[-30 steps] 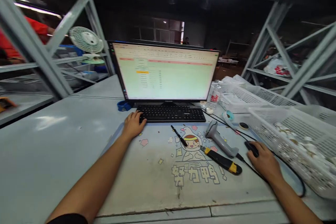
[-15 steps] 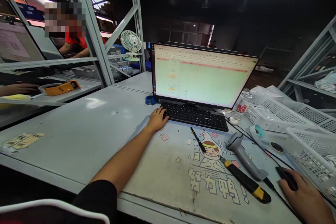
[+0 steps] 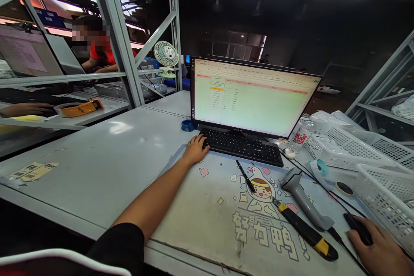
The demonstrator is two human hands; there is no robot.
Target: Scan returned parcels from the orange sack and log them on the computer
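Note:
My left hand (image 3: pixel 195 151) rests at the left end of the black keyboard (image 3: pixel 241 145), fingers stretched over its corner keys. At the lower right my right hand (image 3: pixel 380 243) is wrapped over a black computer mouse (image 3: pixel 359 228). Behind the keyboard stands a monitor (image 3: pixel 252 99) with a spreadsheet on its screen. A printed desk mat (image 3: pixel 200 211) lies between my hands. On it are a black pen (image 3: pixel 246 176), a black-and-yellow utility knife (image 3: pixel 305 233) and a grey barcode scanner (image 3: pixel 307 202), the scanner closest to the mouse.
White perforated baskets (image 3: pixel 384 198) line the right side, beside a plastic bottle (image 3: pixel 304 131) and tape rolls (image 3: pixel 344 188). A blue tape roll (image 3: pixel 186 125) sits left of the monitor. Beyond the metal frame (image 3: pixel 113 39) are a fan (image 3: pixel 166 54) and a person in red (image 3: pixel 101 51).
The spreadsheet has changed: the listed rows now sit near the top, with one orange cell. The whole view has shifted slightly down and right. Both hands keep their places.

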